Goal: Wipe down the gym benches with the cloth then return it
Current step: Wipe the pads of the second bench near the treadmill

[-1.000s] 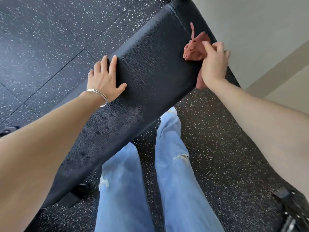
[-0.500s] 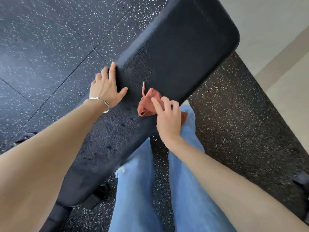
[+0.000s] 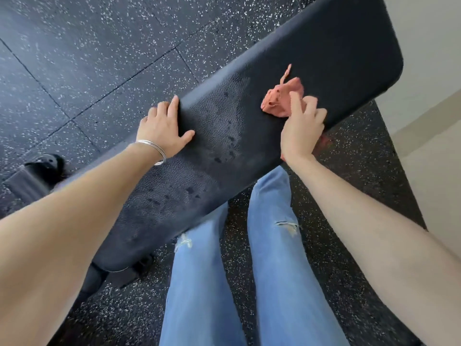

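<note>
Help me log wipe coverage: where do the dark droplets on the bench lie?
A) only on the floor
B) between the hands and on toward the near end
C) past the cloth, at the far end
B: the droplets dot the bench between the left hand and the cloth that the right hand grips, then run toward the near end. Past the cloth none show.
</note>
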`<state>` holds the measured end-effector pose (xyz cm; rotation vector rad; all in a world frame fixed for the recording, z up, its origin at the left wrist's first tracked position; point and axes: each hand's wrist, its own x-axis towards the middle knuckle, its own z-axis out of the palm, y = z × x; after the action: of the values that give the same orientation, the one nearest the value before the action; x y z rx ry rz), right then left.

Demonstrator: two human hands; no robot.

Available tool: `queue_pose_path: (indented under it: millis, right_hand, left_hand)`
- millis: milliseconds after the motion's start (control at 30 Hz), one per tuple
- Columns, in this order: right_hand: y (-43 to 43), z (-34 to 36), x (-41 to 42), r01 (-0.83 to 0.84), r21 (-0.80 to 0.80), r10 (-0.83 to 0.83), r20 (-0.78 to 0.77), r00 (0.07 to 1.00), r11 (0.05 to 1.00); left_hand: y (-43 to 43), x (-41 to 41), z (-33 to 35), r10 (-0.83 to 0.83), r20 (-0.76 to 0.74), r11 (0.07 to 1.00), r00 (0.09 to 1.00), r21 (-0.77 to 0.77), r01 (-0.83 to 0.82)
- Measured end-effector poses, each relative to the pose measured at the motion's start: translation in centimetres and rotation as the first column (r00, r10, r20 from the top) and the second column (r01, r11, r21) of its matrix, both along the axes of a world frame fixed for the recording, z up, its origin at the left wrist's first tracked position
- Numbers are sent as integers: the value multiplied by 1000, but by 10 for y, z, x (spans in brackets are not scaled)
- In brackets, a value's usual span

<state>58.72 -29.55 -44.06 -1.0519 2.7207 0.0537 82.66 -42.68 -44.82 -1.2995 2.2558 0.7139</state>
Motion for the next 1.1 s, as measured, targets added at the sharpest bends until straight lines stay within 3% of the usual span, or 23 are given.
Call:
queue_pose_path:
  millis: [133,333,433,600,667,767,833,1000,1100]
  right_hand:
    - [22,2,64,-335,48,325,142,935,941]
    - [-43,5,14,-722,30,706,180,685,692]
    - [-99,5,11,-790,-2,778,176,603,613]
    - [-142,-3,30,-772,-43,760,213,614,635]
    - [-123,0,20,-833,-61,829,165,534,549]
    - [-62,2,-2,-927,-152,937,131,324,342]
    - [-21,3,-13,-959,-138,965,118,234,249]
    - [-44,8,14,-940,-107,928,229,294,325]
    - [-97,2,62,-924,-100,920,182,347,368]
  left_hand:
    - [10,0,0,58,-8,995,998,-76,-59]
    - [30,9,-10,243,26,957,970,-170,-236]
    - [40,7,-14,337,34,927,941,-186,-325]
    - [52,2,-11,421,32,887,906,-225,-404]
    - [60,4,-7,443,28,872,896,-244,-424]
    - [73,4,-3,482,41,849,875,-268,-455]
    - [80,0,0,506,57,839,861,-265,-476]
    - [98,-2,5,532,51,826,845,-252,-504]
    - [112,10,3,585,40,792,810,-247,-559]
